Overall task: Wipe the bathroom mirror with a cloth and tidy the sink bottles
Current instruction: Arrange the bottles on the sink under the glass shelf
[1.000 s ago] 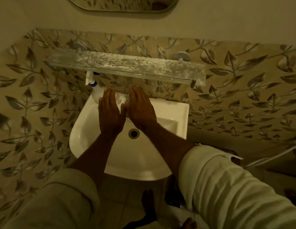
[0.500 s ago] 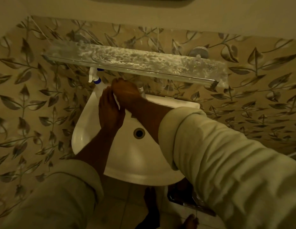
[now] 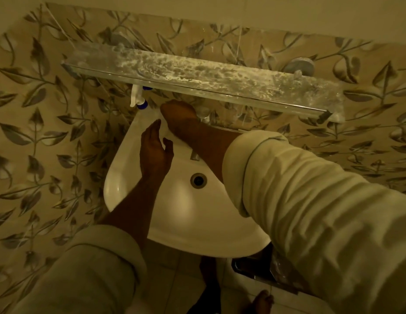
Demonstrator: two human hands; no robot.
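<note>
White sink [image 3: 129,189] bears a spray bottle [image 3: 142,105] (back-left).

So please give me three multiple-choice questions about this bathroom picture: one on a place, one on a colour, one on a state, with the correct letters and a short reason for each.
1. Where is the spray bottle?
A. at the sink's back left corner, under the glass shelf
B. on the floor
C. on top of the shelf

2. What colour is the sink?
A. black
B. white
C. blue

3. What is the left hand doing?
A. holding a cloth
B. gripping the drain
C. open, holding nothing

Answers:
1 A, its trigger head shows just below the shelf edge.
2 B, the basin is plainly white.
3 C, fingers are extended and no object is in them.
</note>
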